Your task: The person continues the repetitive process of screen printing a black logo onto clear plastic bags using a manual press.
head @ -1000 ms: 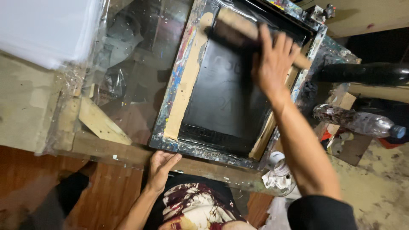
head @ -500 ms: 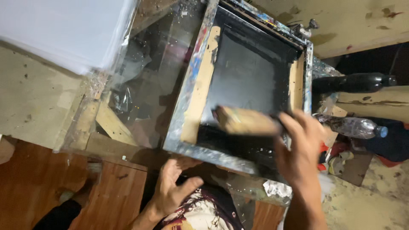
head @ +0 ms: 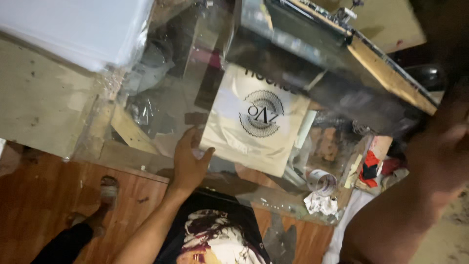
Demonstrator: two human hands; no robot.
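Note:
A cream sheet (head: 229,142) printed with a round black design lies on the glass-topped table (head: 161,98). My left hand (head: 188,161) rests flat on the sheet's near left corner, with the thumb over its edge. The paint-stained printing screen frame (head: 386,73) is tilted up above the sheet, its wooden edge toward the right. My right hand (head: 447,139) is raised at the right edge, just below the frame's lifted end. It is dark and blurred, so its grip is hidden.
A stack of white sheets (head: 73,29) sits at the top left. A tape roll (head: 322,182), a crumpled rag (head: 320,203) and a red scrap (head: 371,164) lie at the table's near right. Wooden floor (head: 44,210) shows below.
The screen frame has swung up off the table, uncovering the printed sheet. My right hand rose to the right and the wooden squeegee is out of sight. My left hand moved onto the sheet's corner.

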